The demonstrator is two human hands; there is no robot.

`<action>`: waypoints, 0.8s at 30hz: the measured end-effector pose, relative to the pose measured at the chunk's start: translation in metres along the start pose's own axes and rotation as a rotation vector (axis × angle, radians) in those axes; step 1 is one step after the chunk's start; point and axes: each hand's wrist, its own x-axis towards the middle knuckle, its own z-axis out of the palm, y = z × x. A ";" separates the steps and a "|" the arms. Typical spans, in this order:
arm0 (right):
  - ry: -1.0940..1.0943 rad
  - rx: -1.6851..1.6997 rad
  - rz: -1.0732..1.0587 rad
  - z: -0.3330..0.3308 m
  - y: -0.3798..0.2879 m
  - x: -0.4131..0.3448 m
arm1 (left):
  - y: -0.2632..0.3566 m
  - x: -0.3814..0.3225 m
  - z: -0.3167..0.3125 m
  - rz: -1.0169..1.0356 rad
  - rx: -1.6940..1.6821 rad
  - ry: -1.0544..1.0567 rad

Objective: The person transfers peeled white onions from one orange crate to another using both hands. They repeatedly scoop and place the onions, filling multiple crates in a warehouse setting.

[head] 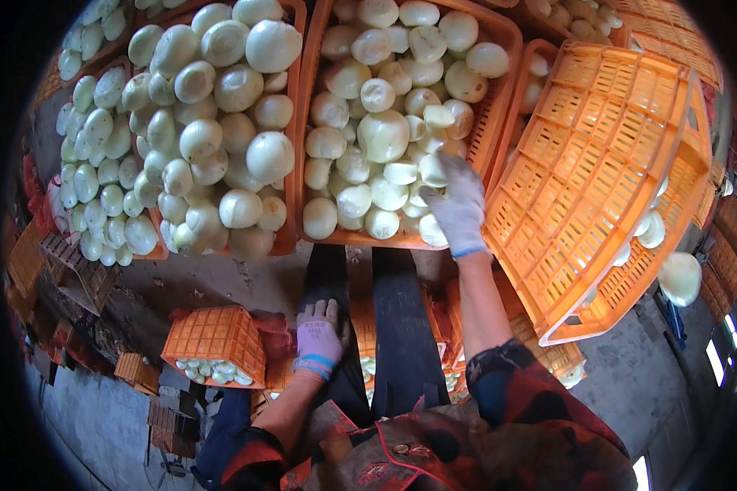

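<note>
Peeled onions (383, 136) fill an orange plastic crate (302, 123) in front of me. My right hand (457, 199), in a whitish work glove, reaches in at the crate's near right corner, its fingers against the onions there. Whether it grips one is not clear. On my dark-trousered thigh rests my left hand (319, 334), in a pale purple glove with a blue cuff, its back up and no object visible in it. Larger peeled onions (199, 140) are heaped in the crate to the left.
A tilted orange crate (589, 178) leans at the right, with onions inside and one pale onion (680, 279) beside its outer edge. Farther left are more heaped onions (98, 178). An onion-filled crate (215, 344) and red netting (273, 334) lie at lower left.
</note>
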 end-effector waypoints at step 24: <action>-0.434 -0.630 0.113 -0.021 -0.018 0.013 | 0.000 0.004 0.011 -0.038 -0.033 -0.039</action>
